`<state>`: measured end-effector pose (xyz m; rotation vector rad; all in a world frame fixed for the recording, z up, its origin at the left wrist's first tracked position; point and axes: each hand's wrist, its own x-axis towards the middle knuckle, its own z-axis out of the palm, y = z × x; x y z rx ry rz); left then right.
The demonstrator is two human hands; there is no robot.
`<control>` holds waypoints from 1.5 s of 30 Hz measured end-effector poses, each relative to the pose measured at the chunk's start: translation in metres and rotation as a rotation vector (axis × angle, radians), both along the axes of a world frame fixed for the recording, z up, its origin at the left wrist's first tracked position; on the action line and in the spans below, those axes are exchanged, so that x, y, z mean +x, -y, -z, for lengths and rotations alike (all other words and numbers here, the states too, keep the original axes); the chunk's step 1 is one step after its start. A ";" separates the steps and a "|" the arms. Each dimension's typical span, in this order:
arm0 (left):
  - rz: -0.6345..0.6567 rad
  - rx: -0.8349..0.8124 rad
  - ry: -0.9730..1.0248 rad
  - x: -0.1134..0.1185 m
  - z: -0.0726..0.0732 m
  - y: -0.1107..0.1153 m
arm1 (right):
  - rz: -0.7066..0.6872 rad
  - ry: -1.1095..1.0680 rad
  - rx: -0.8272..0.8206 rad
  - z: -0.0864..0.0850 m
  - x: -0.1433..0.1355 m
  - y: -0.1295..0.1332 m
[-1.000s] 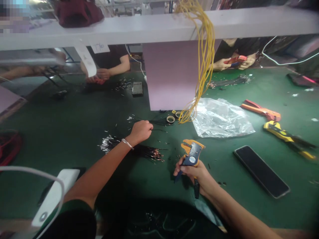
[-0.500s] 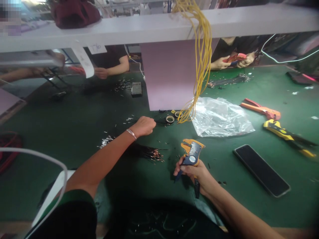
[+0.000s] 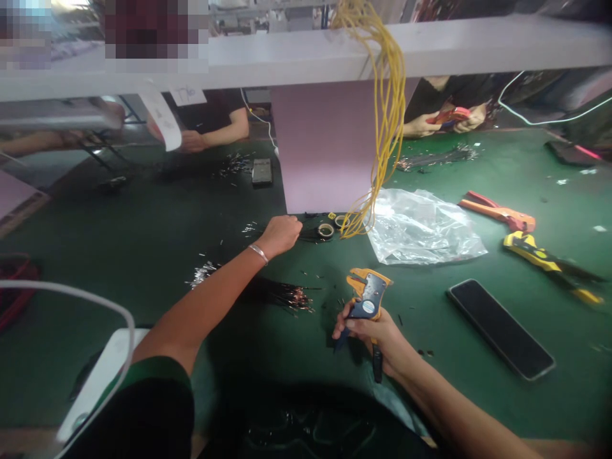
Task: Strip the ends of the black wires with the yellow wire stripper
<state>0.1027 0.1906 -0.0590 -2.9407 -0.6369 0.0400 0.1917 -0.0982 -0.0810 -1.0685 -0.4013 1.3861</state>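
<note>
My left hand (image 3: 283, 234) is closed over some thin black wires (image 3: 310, 237) beside two tape rolls (image 3: 326, 231); what its fingers grip is hidden. A silver bracelet circles that wrist. In my right hand (image 3: 366, 328) is a wire stripper (image 3: 369, 296) with orange jaws and a dark blue body, its jaws apart and pointing up and left. Beneath my left forearm lies a bundle of black wires (image 3: 282, 293), with coppery ends to the right and silvery terminals (image 3: 203, 273) to the left.
Yellow wires (image 3: 389, 108) hang from the white shelf (image 3: 296, 60) beside a pink panel (image 3: 329, 146). Rightward lie a clear plastic bag (image 3: 423, 229), orange pliers (image 3: 502, 211), a yellow tool (image 3: 533, 253) and a phone (image 3: 500, 328). Other people's hands (image 3: 421, 125) work across the table.
My left hand has shifted slightly up and to the right, still closed. My right hand and the wire stripper have barely moved.
</note>
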 end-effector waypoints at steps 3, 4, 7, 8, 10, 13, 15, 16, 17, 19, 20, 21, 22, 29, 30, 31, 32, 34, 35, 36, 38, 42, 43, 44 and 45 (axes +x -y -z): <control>0.017 -0.014 0.027 0.000 0.004 0.006 | -0.006 -0.006 0.006 -0.001 0.000 0.000; 0.042 -0.026 0.029 0.001 0.005 0.008 | -0.011 -0.010 0.010 -0.001 0.000 0.000; 0.128 -0.056 0.025 0.006 0.006 0.015 | -0.012 -0.032 0.012 -0.003 0.000 0.000; 0.152 -0.060 0.020 0.008 0.006 0.017 | -0.009 -0.036 0.008 -0.003 -0.001 -0.001; 0.190 -0.061 0.009 0.013 0.006 0.021 | 0.003 -0.034 -0.001 -0.005 0.000 -0.001; 0.225 -0.055 -0.011 0.020 0.005 0.024 | 0.004 -0.033 0.005 -0.006 0.000 -0.001; 0.235 -0.049 -0.024 0.024 0.005 0.025 | -0.001 -0.036 0.011 -0.005 0.001 -0.001; 0.237 -0.045 -0.029 0.025 0.005 0.026 | -0.010 -0.035 0.007 -0.005 0.001 -0.001; 0.236 -0.042 -0.034 0.026 0.005 0.026 | -0.014 -0.030 0.002 -0.005 0.001 -0.001; 0.233 -0.035 -0.040 0.027 0.006 0.025 | -0.009 -0.014 -0.005 -0.005 0.001 -0.001; 0.233 -0.033 -0.042 0.028 0.006 0.025 | -0.004 -0.008 -0.006 -0.004 0.001 -0.001; 0.234 -0.032 -0.044 0.028 0.007 0.024 | 0.004 -0.002 -0.007 -0.004 0.001 -0.001; 0.237 -0.031 -0.047 0.028 0.007 0.024 | 0.013 0.003 -0.008 -0.004 0.001 -0.001; 0.268 -0.055 -0.083 0.032 0.006 0.022 | 0.009 0.002 -0.024 -0.007 0.001 -0.002; 0.264 -0.060 -0.084 0.033 0.006 0.021 | 0.016 -0.008 -0.026 -0.008 0.001 -0.002; 0.257 -0.064 -0.085 0.034 0.005 0.021 | 0.021 -0.020 -0.027 -0.009 0.001 -0.002; 0.247 -0.070 -0.084 0.034 0.004 0.020 | 0.024 -0.029 -0.027 -0.010 0.001 -0.002; 0.215 -0.084 -0.077 0.035 0.001 0.019 | 0.023 -0.039 -0.026 -0.012 0.001 -0.003; 0.193 -0.094 -0.072 0.035 -0.001 0.018 | 0.022 -0.040 -0.026 -0.012 0.001 -0.003; 0.169 -0.107 -0.065 0.035 -0.004 0.017 | 0.019 -0.040 -0.027 -0.012 0.001 -0.003; 0.120 -0.140 -0.049 0.033 -0.010 0.016 | 0.016 -0.039 -0.028 -0.013 0.002 -0.002; 0.045 -0.249 -0.043 0.024 -0.020 0.021 | 0.029 -0.031 -0.016 -0.013 0.003 -0.001; 0.030 -0.284 -0.054 0.020 -0.021 0.023 | 0.036 -0.026 -0.014 -0.014 0.003 -0.001; 0.017 -0.319 -0.069 0.015 -0.021 0.026 | 0.044 -0.019 -0.014 -0.014 0.004 -0.001; 0.004 -0.353 -0.087 0.010 -0.020 0.028 | 0.054 -0.012 -0.013 -0.013 0.005 -0.001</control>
